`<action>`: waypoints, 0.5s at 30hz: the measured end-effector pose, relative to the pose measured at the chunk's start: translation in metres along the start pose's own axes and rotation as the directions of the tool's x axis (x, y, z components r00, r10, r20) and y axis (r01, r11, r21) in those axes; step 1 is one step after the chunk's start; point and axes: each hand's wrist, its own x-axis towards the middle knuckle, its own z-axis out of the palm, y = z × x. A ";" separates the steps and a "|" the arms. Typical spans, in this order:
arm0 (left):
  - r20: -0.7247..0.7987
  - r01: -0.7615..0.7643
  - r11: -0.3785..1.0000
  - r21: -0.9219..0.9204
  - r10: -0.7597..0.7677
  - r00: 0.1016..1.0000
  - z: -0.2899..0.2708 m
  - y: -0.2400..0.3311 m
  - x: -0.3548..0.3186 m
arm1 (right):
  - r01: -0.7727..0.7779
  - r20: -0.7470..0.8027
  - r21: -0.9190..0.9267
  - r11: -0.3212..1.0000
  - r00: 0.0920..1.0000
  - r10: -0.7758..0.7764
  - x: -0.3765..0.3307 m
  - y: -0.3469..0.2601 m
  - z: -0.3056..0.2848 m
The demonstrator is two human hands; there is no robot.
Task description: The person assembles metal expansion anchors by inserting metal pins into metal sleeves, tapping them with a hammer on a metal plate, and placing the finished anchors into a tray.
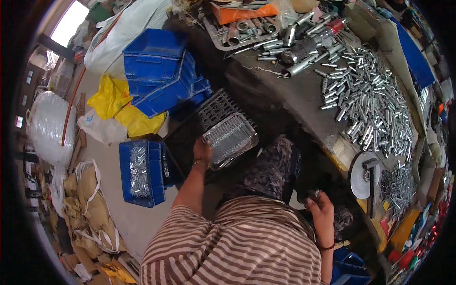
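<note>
A shallow silver metal tray (248,124) sits tilted on a dark perforated crate (219,108), left of my knees. Small silver metal pieces lie in close rows inside it. My left hand (203,151) grips the tray's left edge, its fingers partly hidden. Off to the right of my lap, my right hand (321,206) is closed, thumb against curled fingers. Whatever those fingers hold is too small and dark to make out. On the workbench to the right spreads a big heap of short silver metal tubes (365,95).
Blue bins (154,61) are stacked ahead on the left, beside yellow bags (111,97). A blue bin (124,173) of small metal parts stands on the floor. A hammer (372,183) lies across a round metal plate (359,178) at the bench edge. Larger sockets (299,50) lie farther back.
</note>
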 end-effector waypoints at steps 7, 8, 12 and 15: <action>-0.239 -0.378 0.922 -0.088 0.349 0.906 -0.022 0.071 -0.004 | 0.034 -0.014 -0.056 0.998 0.999 -0.035 0.005 0.012 0.001; -0.189 -0.371 0.909 -0.188 0.337 0.922 -0.011 0.119 -0.021 | 0.050 0.000 -0.122 0.991 0.999 -0.050 0.008 0.036 -0.004; -0.099 -0.665 0.637 -0.390 0.689 0.718 0.003 0.263 -0.106 | 0.144 0.011 -0.122 0.982 0.990 -0.144 0.000 0.023 -0.002; 0.121 -0.723 0.546 -0.424 0.825 0.553 0.026 0.355 -0.187 | 0.133 -0.085 -0.100 0.986 0.986 -0.142 -0.008 0.025 -0.003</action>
